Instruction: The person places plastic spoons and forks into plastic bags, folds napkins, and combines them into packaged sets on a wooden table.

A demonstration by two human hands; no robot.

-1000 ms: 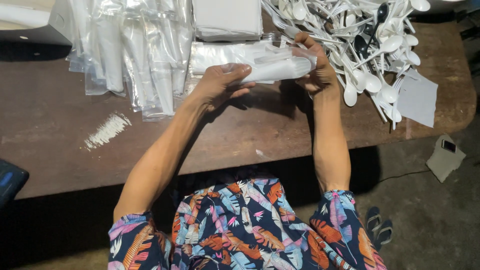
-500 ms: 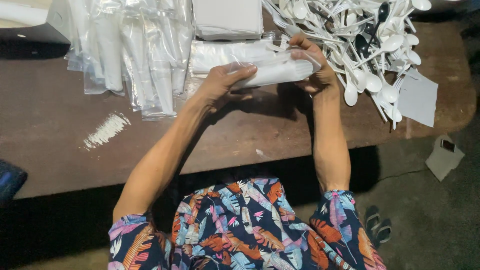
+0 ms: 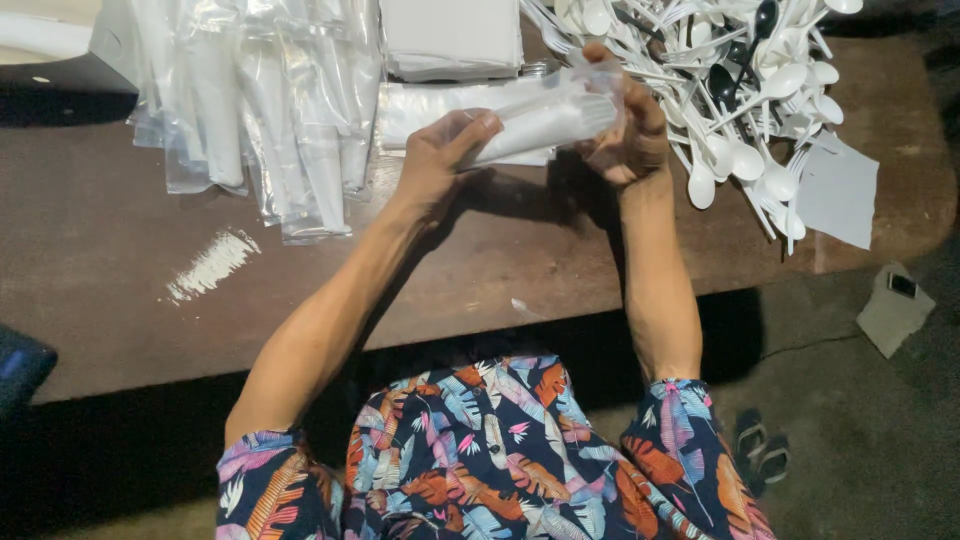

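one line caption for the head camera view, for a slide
Both hands, left and right, hold a clear plastic sleeve of white cutlery above a brown table beside loose white spoons.

I see a slim clear plastic packet (image 3: 540,125) with white contents lying crosswise above the brown table, my left hand (image 3: 435,165) gripping its near end and my right hand (image 3: 625,130) pinching the far end. To the left a heap of filled clear packets (image 3: 260,110) lies spread on the table, with a flat stack of empty clear bags (image 3: 440,100) just behind the held packet. On the floor at right lies a small pale card (image 3: 893,310) with a dark square patch.
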